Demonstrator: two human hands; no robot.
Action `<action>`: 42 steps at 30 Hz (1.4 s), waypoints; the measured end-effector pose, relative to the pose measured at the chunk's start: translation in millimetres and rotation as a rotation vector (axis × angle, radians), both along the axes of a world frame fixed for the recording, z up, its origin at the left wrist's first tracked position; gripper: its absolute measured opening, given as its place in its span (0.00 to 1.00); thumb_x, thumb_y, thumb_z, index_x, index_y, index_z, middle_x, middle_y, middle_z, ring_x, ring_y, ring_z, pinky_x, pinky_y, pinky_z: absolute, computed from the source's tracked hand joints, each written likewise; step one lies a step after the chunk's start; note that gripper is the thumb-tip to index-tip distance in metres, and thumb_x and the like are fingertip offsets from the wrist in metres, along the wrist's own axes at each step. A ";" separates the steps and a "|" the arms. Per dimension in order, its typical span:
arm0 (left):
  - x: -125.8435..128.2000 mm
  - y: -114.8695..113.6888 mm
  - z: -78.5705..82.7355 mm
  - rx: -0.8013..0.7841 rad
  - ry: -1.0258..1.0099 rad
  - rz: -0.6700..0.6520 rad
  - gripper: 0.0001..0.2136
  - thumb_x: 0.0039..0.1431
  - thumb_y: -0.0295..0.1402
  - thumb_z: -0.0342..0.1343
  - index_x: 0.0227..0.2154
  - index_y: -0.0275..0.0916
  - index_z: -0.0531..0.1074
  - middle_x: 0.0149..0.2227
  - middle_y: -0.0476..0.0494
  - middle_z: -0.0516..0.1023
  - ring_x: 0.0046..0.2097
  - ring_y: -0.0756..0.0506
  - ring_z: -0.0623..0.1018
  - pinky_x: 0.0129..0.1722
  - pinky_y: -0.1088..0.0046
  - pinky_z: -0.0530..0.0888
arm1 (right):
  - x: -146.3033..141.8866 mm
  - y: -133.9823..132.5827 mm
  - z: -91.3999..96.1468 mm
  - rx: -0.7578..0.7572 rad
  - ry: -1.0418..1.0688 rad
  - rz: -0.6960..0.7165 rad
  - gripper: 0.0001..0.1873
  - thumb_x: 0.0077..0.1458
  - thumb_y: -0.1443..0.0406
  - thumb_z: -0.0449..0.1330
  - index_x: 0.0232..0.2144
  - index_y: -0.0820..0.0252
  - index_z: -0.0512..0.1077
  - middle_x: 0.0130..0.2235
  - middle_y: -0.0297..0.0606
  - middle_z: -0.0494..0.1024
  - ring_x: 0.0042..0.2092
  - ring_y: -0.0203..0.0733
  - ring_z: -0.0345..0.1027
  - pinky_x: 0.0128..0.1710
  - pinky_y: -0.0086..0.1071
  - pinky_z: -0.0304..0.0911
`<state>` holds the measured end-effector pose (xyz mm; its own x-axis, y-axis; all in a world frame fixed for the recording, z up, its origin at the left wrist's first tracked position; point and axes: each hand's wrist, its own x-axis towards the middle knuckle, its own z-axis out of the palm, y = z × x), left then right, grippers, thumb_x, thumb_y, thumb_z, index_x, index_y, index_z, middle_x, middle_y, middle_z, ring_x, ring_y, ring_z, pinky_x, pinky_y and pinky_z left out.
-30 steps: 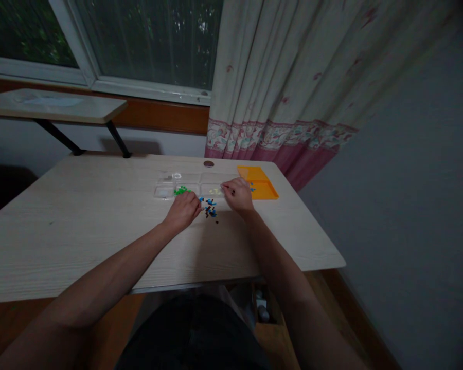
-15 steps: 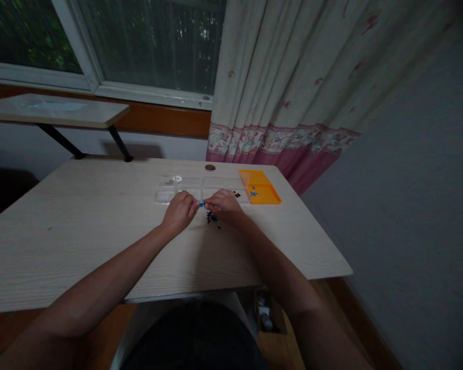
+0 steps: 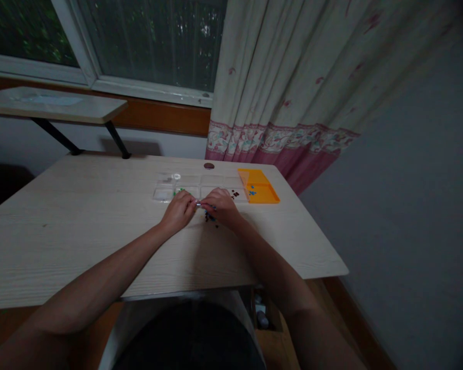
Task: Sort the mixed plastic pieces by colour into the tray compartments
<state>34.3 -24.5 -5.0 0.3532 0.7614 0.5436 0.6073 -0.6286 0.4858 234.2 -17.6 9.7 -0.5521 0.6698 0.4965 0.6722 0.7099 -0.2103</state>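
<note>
My left hand [image 3: 179, 209] and my right hand [image 3: 220, 206] meet over the near side of the clear boxes, fingertips pinched together. Between them is a small, pale, shiny piece [image 3: 198, 204], too small to name. Beneath my right hand, a loose pile of small dark and blue pieces [image 3: 210, 216] lies on the table. Clear plastic boxes [image 3: 212, 181] stand in a row just behind my hands, one with green bits [image 3: 181, 190] and another with brown bits [image 3: 235, 193]. At the row's right end, an open orange box [image 3: 268, 193] holds several small blue pieces [image 3: 252, 192].
A round dark disc [image 3: 209, 166] lies at the table's back edge. On the left, a raised shelf [image 3: 54, 105] stands on black legs. Curtain [image 3: 278, 77] and wall border the right side. Below the table edge is an open drawer [image 3: 268, 329].
The blue piece seen between my fingertips earlier no longer shows; a pale shiny bit is visible there now. Green bits in a clear box have come into view. The camera has shifted slightly.
</note>
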 end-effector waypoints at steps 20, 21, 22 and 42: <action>-16.4 6.5 0.7 0.045 0.209 0.066 0.11 0.64 0.38 0.50 0.37 0.38 0.76 0.37 0.40 0.73 0.44 0.40 0.71 0.48 0.60 0.69 | 38.8 5.3 16.8 0.045 0.158 -0.437 0.12 0.63 0.60 0.56 0.37 0.55 0.80 0.37 0.39 0.80 0.45 0.46 0.65 0.49 0.39 0.52; -16.4 4.7 1.1 0.055 0.246 0.078 0.11 0.63 0.39 0.52 0.37 0.38 0.76 0.38 0.39 0.73 0.44 0.40 0.71 0.48 0.59 0.69 | 42.4 6.3 17.9 0.048 0.172 -0.479 0.13 0.63 0.60 0.56 0.37 0.56 0.80 0.38 0.40 0.80 0.45 0.46 0.65 0.49 0.40 0.52; -16.3 3.1 1.3 0.061 0.276 0.089 0.12 0.63 0.40 0.53 0.38 0.38 0.76 0.39 0.39 0.72 0.44 0.39 0.71 0.47 0.59 0.69 | 46.0 7.3 18.8 0.047 0.183 -0.519 0.13 0.63 0.60 0.56 0.38 0.56 0.80 0.39 0.41 0.80 0.46 0.47 0.65 0.49 0.40 0.52; -10.7 -4.2 0.5 0.074 0.376 0.051 0.07 0.62 0.35 0.53 0.37 0.39 0.74 0.38 0.39 0.71 0.43 0.39 0.70 0.44 0.61 0.68 | 116.7 26.2 -1.5 0.113 0.376 -1.083 0.17 0.60 0.60 0.53 0.38 0.60 0.80 0.44 0.48 0.76 0.50 0.52 0.59 0.49 0.44 0.52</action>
